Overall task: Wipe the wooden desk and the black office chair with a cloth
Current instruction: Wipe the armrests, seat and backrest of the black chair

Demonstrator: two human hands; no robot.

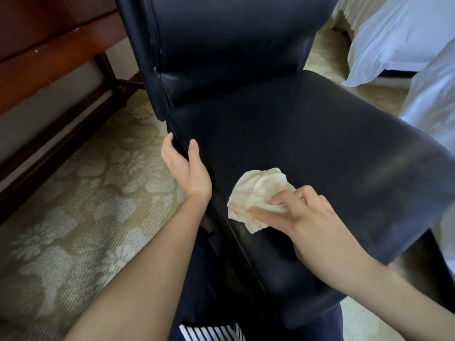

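The step in hand looks to be the chair half of the job: the person leans over the black office chair [307, 143] and works on its seat. The right hand [312, 217] pinches a crumpled, cream-coloured cloth [256, 193] between thumb and curled fingers and presses it against the near left part of the seat, close to the front edge. The left hand [187, 166] grips the seat's left side, thumb lying on top of the cushion and fingers wrapped down over the edge, apparently to steady the chair against swivelling or rolling. The cloth is bunched rather than spread, so only a small patch of it touches the leather. The far and right parts of the seat show a dull, hazy sheen. From this, the next move probably calls for sweeping the cloth across the seat toward the right edge and back toward the backrest [234, 40], with the left hand bracing. The wooden table [49, 45] stands at upper left, beyond the patterned carpet [73, 205], and neither hand is near it. A bed [394, 33] with white linen lies to the right. No bucket, bin or other container shows in this view.
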